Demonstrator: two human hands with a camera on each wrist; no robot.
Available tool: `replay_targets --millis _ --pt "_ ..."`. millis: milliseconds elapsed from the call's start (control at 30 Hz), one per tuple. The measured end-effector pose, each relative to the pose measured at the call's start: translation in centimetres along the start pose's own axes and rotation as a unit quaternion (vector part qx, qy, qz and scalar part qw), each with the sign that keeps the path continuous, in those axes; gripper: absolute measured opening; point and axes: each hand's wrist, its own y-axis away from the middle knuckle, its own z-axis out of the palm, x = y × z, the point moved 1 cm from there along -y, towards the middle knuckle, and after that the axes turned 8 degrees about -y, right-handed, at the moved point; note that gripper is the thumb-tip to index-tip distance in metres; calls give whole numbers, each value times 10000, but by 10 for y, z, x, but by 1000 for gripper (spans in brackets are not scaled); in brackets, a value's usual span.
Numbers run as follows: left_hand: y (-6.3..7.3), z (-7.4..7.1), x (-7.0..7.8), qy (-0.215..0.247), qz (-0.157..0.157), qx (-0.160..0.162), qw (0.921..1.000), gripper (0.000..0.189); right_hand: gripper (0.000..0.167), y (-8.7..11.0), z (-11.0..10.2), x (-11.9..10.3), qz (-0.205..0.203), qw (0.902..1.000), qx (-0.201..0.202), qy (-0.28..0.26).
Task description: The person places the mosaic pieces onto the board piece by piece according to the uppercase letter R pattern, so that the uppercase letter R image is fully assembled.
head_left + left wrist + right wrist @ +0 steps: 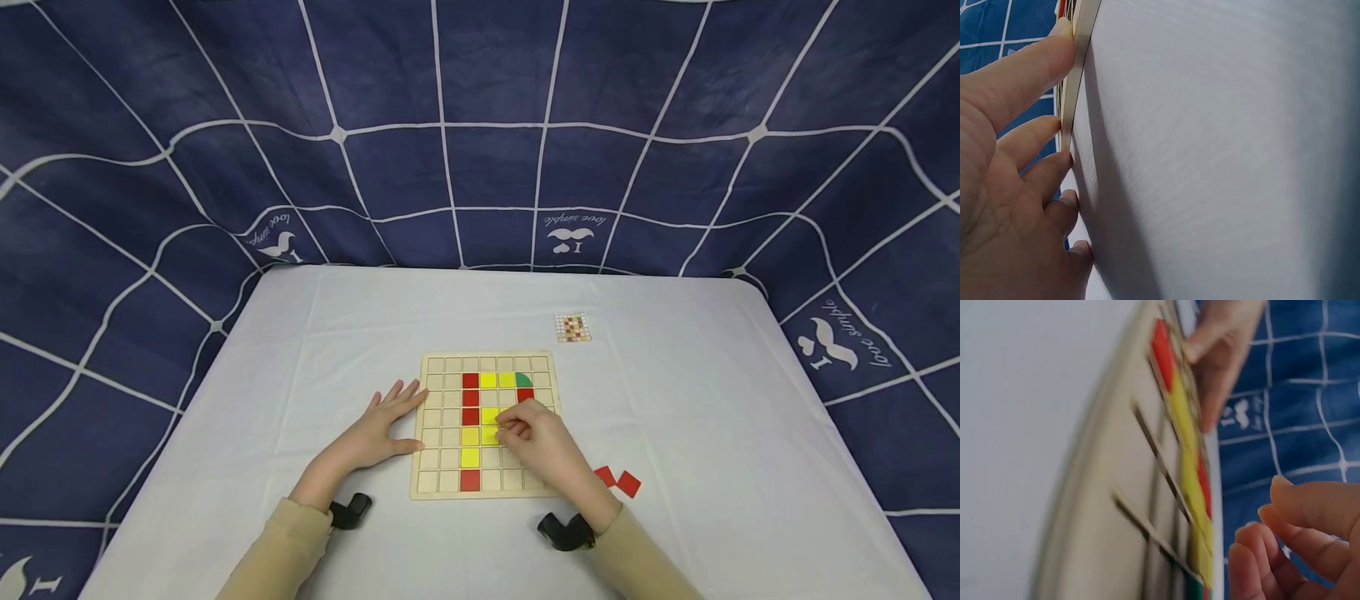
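Observation:
A pale wooden grid board lies on the white table, with red tiles, yellow tiles and a green quarter-round tile in some of its squares. My left hand rests at the board's left edge, fingers spread and thumb touching the side. Over the board's middle right is my right hand, fingers loosely curled beside a yellow tile. In the right wrist view, thumb and fingertips of the right hand stand off the board, nothing visible between them. The hand hides several squares.
Two loose red tiles lie on the table right of the board, close to my right wrist. A small pattern card lies beyond the board's far right corner. Dark blue cloth with white lines hangs around the table.

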Motion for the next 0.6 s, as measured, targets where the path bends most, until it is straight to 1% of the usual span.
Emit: replay_targets --millis 133,267,467,600 --pt "0 -1 0 19 -17 7 10000 85 15 6 -25 5 296 9991 107 -286" --pt "0 -1 1 8 -11 -4 10000 85 16 15 -50 14 703 9968 210 -322" --pt "0 -1 1 32 -1 -21 10000 85 21 32 -81 31 1373 9905 37 45" --pt "0 -1 1 47 -7 -43 10000 84 25 44 -94 42 1672 9855 -89 267"
